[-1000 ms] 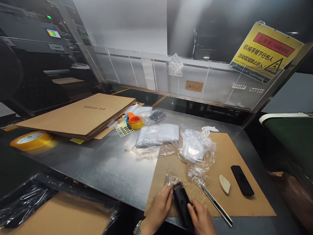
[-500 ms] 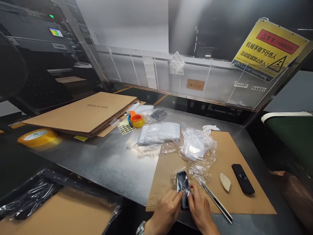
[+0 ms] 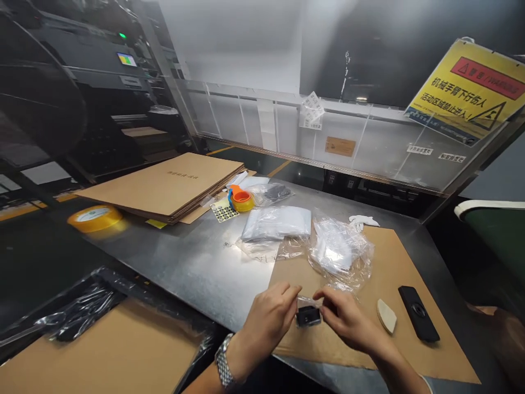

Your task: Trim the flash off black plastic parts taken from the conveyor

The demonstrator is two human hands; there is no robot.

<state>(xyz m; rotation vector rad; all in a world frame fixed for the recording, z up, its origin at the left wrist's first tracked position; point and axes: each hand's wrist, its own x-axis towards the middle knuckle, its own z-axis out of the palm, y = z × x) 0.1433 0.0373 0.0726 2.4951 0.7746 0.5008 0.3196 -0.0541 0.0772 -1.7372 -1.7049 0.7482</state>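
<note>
A small black piece (image 3: pixel 308 316) in a clear plastic bag (image 3: pixel 305 301) is between my hands over the cardboard sheet. My left hand (image 3: pixel 275 306) has its fingers closed at the bag's left edge, and a metal-band watch is on that wrist. On the other side my right hand (image 3: pixel 342 314) pinches near the bag's upper right edge. To the right of my right hand lie a beige rounded pad (image 3: pixel 386 316) and a long black part (image 3: pixel 418 313) with a round recess. The bag's exact contact with my fingertips is partly hidden.
Beyond my hands lie a crumpled clear plastic bundle (image 3: pixel 340 249) and a stack of plastic bags (image 3: pixel 276 223). Farther left are an orange tape dispenser (image 3: pixel 241 198), a sticker sheet (image 3: pixel 225 210), flat cardboard (image 3: pixel 172 183) and a yellow tape roll (image 3: pixel 95 218). A white glove (image 3: pixel 363 221) sits behind.
My hands have moved from the black piece's lower end to the bag's upper sides. The piece now appears foreshortened. The long narrow strip beside my right hand is no longer visible.
</note>
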